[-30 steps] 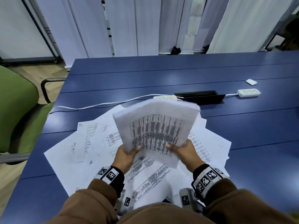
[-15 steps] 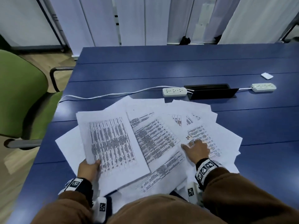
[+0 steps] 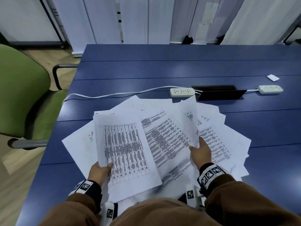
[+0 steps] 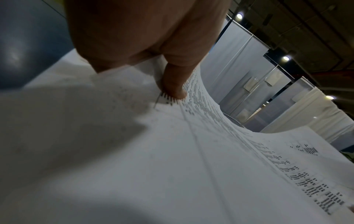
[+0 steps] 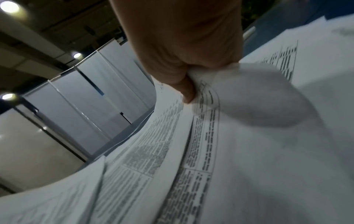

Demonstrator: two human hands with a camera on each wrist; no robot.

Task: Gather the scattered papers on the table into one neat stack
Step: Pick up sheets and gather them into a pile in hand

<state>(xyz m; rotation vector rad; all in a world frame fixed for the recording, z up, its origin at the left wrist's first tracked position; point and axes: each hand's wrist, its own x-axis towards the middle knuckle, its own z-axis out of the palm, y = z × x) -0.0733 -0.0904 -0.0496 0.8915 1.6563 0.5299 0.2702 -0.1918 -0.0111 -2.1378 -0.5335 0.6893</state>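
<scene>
Many printed white papers (image 3: 164, 141) lie fanned out on the near half of the blue table (image 3: 162, 69). My left hand (image 3: 100, 171) grips the lower left edge of a gathered bundle with a table printed on its top sheet (image 3: 125, 154); its thumb (image 4: 174, 84) presses on top of the sheets. My right hand (image 3: 199, 150) pinches the near corner of a single sheet (image 3: 189, 119) and holds it lifted above the spread. In the right wrist view the thumb (image 5: 186, 91) clamps that sheet's curled corner (image 5: 254, 97).
Two white power strips (image 3: 182, 92) (image 3: 270, 89) and a white cable (image 3: 114, 94) lie just behind the papers, beside a black cable box (image 3: 218, 93). A small white packet (image 3: 272, 77) sits at the far right. A green chair (image 3: 21, 95) stands at the table's left.
The bundle went from both hands to the left hand alone, low on the left. The right hand went from pressing on the spread papers to pinching one sheet and lifting it.
</scene>
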